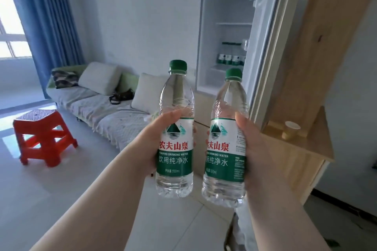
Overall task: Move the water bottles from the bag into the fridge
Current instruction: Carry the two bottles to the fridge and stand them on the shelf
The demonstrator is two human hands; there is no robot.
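Note:
My left hand (155,138) grips a clear water bottle (175,149) with a green cap and a green-and-white label, held upright. In my right hand (253,149) is a second bottle (224,159) of the same kind, also upright, beside the first. Both are raised in front of me. Ahead stands the white fridge (206,47) with its door (265,47) swung open to the right. Several bottles (231,57) with green labels stand on a lower shelf inside. The upper shelf looks bare. The bag is out of view.
A wooden cabinet (306,144) with a paper cup (290,129) on it stands right of the fridge door. A grey sofa (98,106) with cushions and a dark handbag (122,96) lines the back wall. A red plastic stool (42,136) stands on the tiled floor at left.

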